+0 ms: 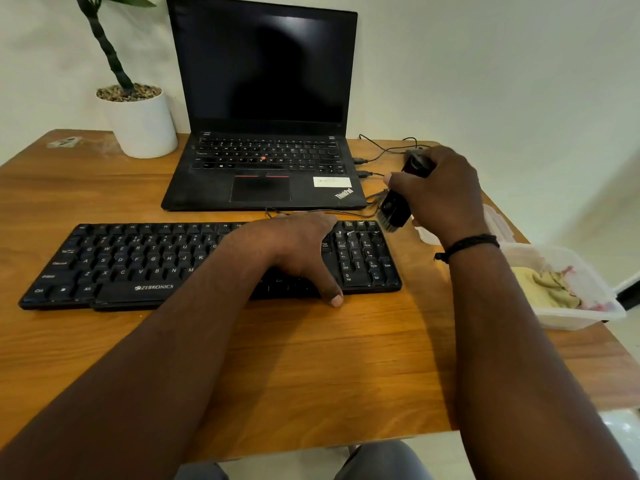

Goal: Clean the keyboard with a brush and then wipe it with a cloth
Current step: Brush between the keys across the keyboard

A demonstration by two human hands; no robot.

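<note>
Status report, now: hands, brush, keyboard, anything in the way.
Left hand flat on keyboard, steadying. Right hand grips brush, bristles at keyboard's far right corner. Cloth waits in container. Nothing blocking.

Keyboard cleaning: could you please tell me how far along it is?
Early stage. The right hand grips the brush, bristles at the keyboard's top right corner; whether any keys are already brushed cannot be told. The left hand rests on the keys, steadying it. The cloth lies in its container, so wiping is left.
</note>
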